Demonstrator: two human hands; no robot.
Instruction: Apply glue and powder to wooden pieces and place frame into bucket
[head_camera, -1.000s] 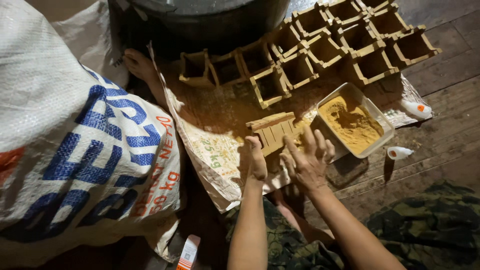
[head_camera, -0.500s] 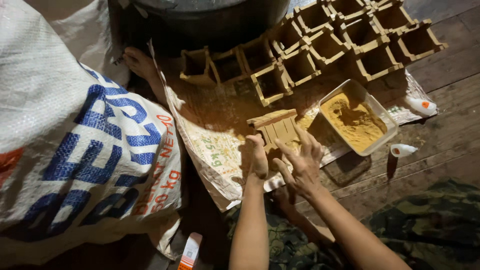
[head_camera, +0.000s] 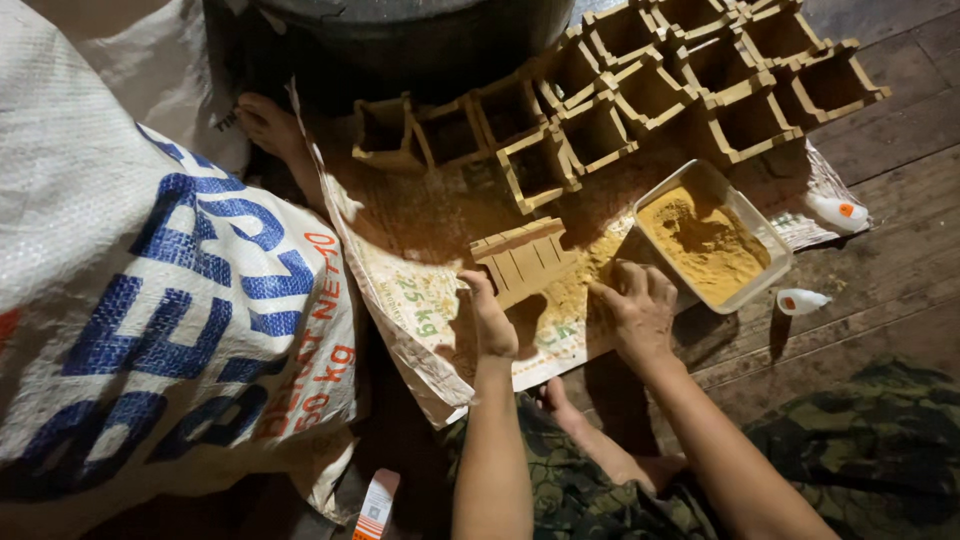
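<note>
Left hand (head_camera: 492, 318) lies flat, fingertips on the slatted wooden mould (head_camera: 524, 259); right hand (head_camera: 637, 306) rests open on loose yellow powder (head_camera: 574, 288) beside it, holding nothing. A careless nudge could scatter powder off the spread sack (head_camera: 420, 300). The powder tray (head_camera: 760, 240) crowds the right, and the open wooden boxes (head_camera: 650, 95) stand just behind.

- Small wooden slatted frame (head_camera: 524, 258): pale tan, flat rectangular piece with several parallel slots, lies tilted on a spread printed woven sack sheet (head_camera: 420, 300), just in front of a row of open wooden boxes.
- Left hand touches the frame's near left corner.
- Yellow-brown powder (head_camera: 575, 285): loose pile on the sheet, touching the frame's right side; right hand's fingertips rest at its near edge.
</note>
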